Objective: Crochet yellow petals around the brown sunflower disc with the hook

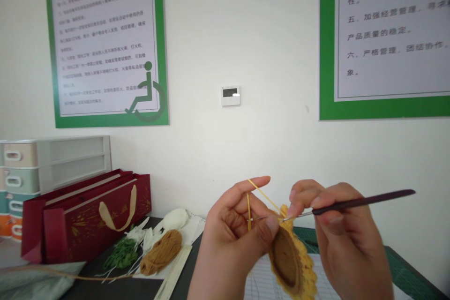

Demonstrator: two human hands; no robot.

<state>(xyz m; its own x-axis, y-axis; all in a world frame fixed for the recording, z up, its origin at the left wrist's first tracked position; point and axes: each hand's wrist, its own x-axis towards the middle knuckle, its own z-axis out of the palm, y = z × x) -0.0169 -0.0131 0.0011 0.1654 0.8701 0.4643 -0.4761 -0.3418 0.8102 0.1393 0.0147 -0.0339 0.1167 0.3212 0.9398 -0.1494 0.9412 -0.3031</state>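
Observation:
My right hand (348,229) is shut on a crochet hook (362,201) with a dark purple handle, its metal shaft pointing left. The hook's tip meets the top edge of a crocheted sunflower (290,258) with a brown centre and yellow petals. My left hand (235,239) pinches that piece between thumb and fingers. Yellow yarn (262,195) runs from the piece up over my raised left index finger. The lower petals hang below my hands, and part of the edge is hidden by my fingers.
Left of my hands, a dark tabletop holds a brown yarn ball (161,252), a white yarn ball (176,219) and green strands (121,253). Behind them stand a red gift bag (105,211) and a plastic drawer unit (45,168). A green cutting mat (404,262) lies below my right hand.

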